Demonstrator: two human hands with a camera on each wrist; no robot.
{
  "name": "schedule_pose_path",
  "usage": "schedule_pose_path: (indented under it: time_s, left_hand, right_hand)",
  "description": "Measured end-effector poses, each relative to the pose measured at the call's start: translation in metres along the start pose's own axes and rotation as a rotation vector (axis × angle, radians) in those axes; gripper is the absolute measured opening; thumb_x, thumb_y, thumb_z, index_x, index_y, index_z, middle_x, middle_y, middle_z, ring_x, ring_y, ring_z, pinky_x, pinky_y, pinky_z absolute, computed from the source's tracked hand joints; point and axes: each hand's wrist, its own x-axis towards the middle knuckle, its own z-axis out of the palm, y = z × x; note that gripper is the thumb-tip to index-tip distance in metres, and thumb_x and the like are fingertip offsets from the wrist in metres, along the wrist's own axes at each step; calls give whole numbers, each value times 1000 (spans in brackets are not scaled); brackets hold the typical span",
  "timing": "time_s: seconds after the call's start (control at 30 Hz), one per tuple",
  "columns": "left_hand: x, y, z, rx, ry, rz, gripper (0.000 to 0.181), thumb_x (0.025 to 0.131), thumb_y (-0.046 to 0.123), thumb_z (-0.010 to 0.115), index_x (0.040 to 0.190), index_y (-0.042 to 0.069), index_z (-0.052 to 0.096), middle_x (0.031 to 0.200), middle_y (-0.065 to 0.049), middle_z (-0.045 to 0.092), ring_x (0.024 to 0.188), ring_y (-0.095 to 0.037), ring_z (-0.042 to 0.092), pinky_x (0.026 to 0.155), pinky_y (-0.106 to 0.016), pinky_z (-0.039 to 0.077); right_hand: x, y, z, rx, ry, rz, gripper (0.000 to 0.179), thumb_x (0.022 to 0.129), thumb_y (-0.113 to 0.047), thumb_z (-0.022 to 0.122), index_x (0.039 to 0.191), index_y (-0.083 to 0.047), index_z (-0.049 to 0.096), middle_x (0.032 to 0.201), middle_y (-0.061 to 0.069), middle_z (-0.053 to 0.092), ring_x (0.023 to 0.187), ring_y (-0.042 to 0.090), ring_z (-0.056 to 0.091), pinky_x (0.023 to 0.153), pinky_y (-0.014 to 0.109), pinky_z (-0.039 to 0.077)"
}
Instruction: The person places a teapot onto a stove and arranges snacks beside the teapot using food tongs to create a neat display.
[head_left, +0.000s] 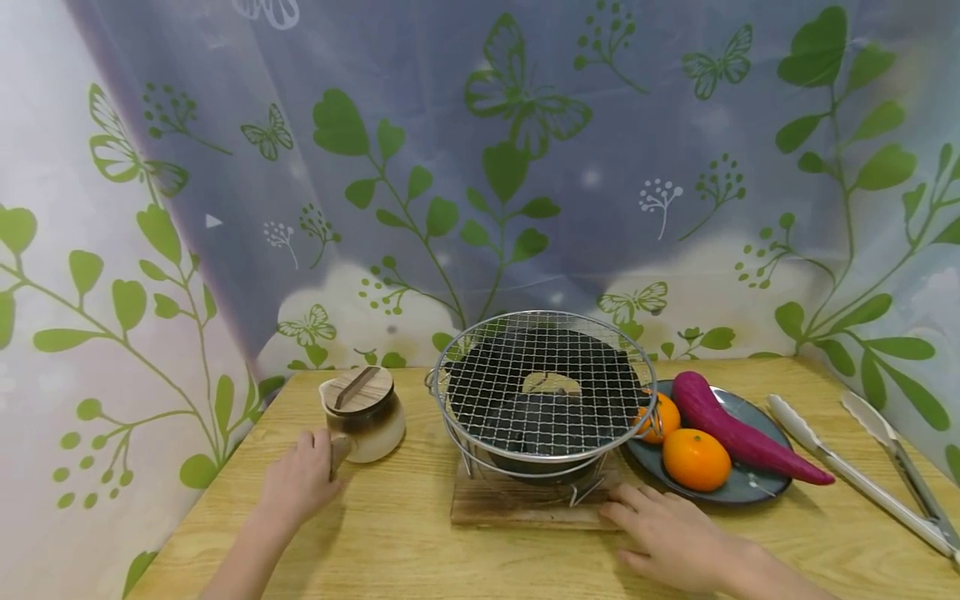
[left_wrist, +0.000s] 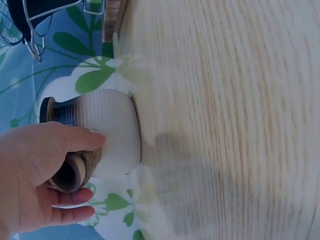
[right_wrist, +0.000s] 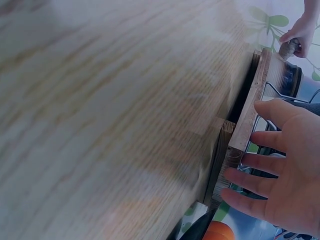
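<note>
A small cream-and-brown ceramic teapot (head_left: 378, 437) with a wooden lid (head_left: 360, 389) stands upright at the left of the table. My left hand (head_left: 298, 477) holds its stubby side handle (left_wrist: 82, 167), thumb along the top and fingers underneath. In the middle, a round wire grill rack (head_left: 540, 425) sits over a black stove (head_left: 480, 392) on a wooden board (head_left: 517, 510). My right hand (head_left: 671, 533) lies by the board's front right corner, fingers spread and fairly straight, fingertips right at the wood; in the right wrist view nothing is in its palm.
Right of the stove, a dark plate (head_left: 720, 492) carries two oranges (head_left: 696, 460) and a long purple vegetable (head_left: 735, 429), whose thin end juts past the rim. Metal tongs (head_left: 855, 471) lie at the far right. A patterned curtain (head_left: 450, 208) hangs behind the wooden table (head_left: 397, 550).
</note>
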Motion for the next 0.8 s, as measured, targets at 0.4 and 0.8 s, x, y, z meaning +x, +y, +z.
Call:
schedule_pose_path:
  time_s: [0.4,0.8]
  left_hand:
    - [0,2,1,-20,-14,-37,35,70,13,68,87,-2,41,76,-13,42,61,-28,50,46,-39,41]
    - [7,4,-1,-6,-42,-105,39,74,26,67,86,-4,45,74,-17,52,68,-35,55,54,-46,44]
  right_hand:
    - [0,-1,0,27,-18,9,43,83,-40,63,117,-13,60,117,6,54,100,25,56,74,44,49]
    - [-1,0,1,14,10,2,43,81,-39,64,115,-12,60,117,7,53,99,26,56,73,44,49]
